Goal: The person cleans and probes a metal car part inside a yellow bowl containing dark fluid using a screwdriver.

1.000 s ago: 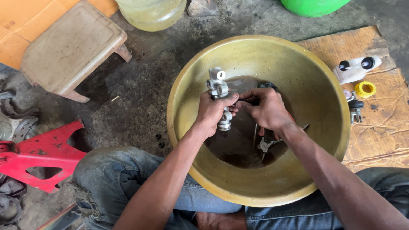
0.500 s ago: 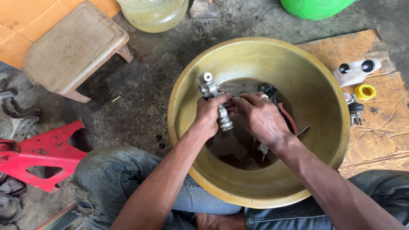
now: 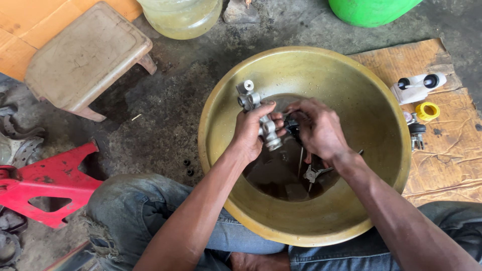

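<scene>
- Now my left hand (image 3: 251,131) is clenched on the metal part (image 3: 261,118), which since a second ago has tilted, its top end leaning away over the basin (image 3: 221,150).
- My right hand (image 3: 317,128) has closed in beside that grip, pinching something dark I can't identify.
- Below the grip, murky liquid (image 3: 276,175) half hides loose pieces.

Workshop floor seen from above. Rough grey concrete floor (image 3: 165,125), stained dark and damp at the centre. Upper left: a worn beige plastic stool (image 3: 88,55) resting partly on an orange surface (image 3: 30,30). Lower left: a red metal stand (image 3: 45,188). Right: a flattened cardboard sheet (image 3: 442,150) — creased, oil-marked. Top edge: a pale translucent jug (image 3: 183,17) and a green container (image 3: 371,10). Daylight, even and soft.
</scene>
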